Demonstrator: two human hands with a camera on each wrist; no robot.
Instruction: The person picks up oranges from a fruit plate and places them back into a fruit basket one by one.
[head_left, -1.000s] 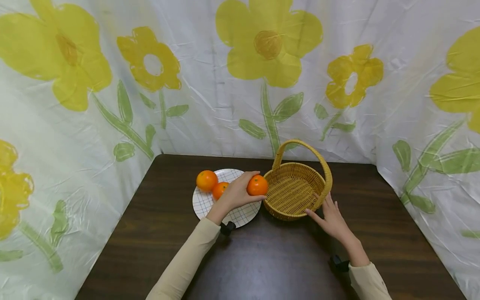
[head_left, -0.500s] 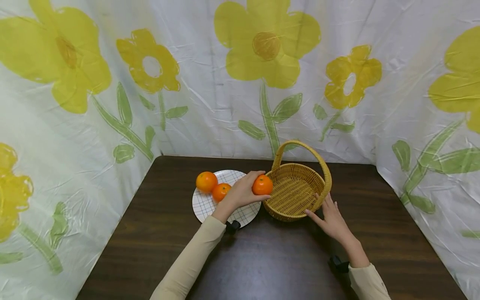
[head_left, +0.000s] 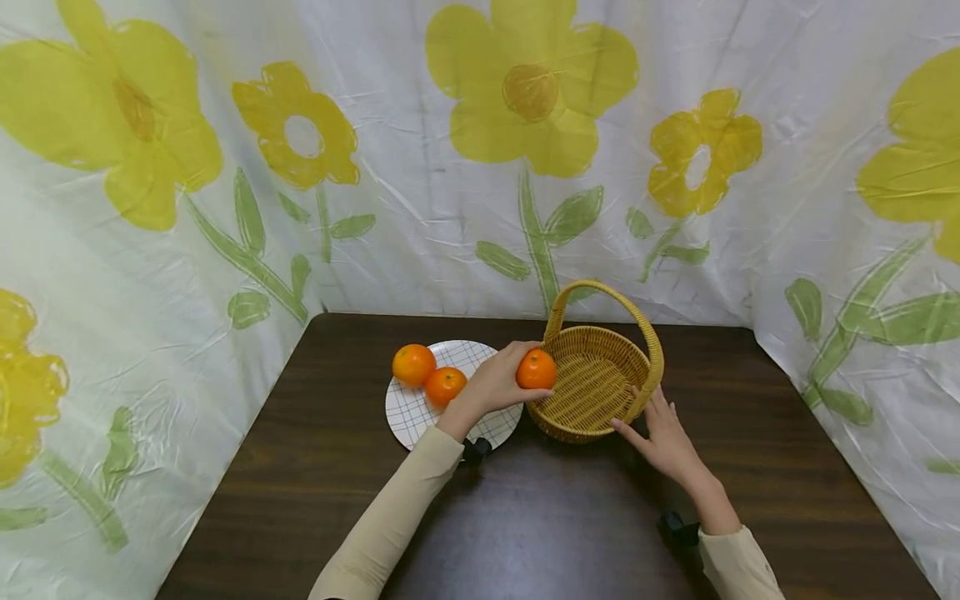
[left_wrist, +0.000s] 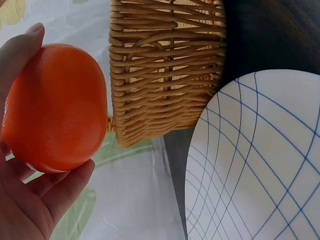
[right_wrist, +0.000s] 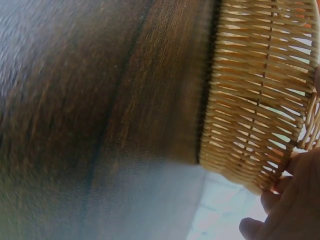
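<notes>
My left hand grips an orange between thumb and fingers, over the left rim of a wicker basket with an arched handle. In the left wrist view the held orange is off the table, beside the basket's woven wall. My right hand holds the basket's right rim near the handle's foot; some fingers are hidden behind the handle. The right wrist view shows the right hand at the rim of the basket. No fruit shows inside the basket.
A round white plate with blue grid lines stands left of the basket. Two more oranges, a left one and a right one, lie on it. All stand on a dark wooden table before a flowered curtain.
My left hand has carried the orange rightward from beside the basket to over its left rim. The right hand and the basket have stayed in place.
</notes>
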